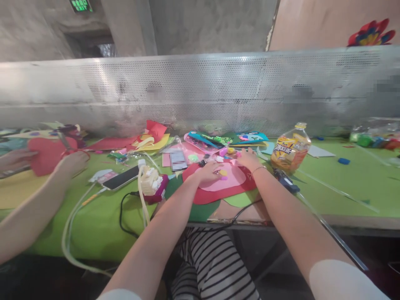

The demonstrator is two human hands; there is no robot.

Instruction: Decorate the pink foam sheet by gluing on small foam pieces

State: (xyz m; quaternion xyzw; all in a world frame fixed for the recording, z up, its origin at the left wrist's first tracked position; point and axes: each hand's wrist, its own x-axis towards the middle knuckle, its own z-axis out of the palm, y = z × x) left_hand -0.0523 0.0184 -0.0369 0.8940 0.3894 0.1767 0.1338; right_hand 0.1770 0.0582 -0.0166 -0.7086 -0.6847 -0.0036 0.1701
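Head view: left hand (208,173), right hand (248,160) at pink paper (236,178), long axis left-right.

Shared craft workshop with raw concrete surroundings

Cut coloured sheets (215,196) strew a green-covered tabletop (325,183), and at the left a co-worker's hand (73,163) holds scissors (64,141) at a red piece (43,156). Beyond the tabletop runs a perforated metal screen (193,79), with a rough concrete wall (212,25) behind. High up glows a green exit sign (81,5), as in a public building, though blur leaves its exact kind unsure
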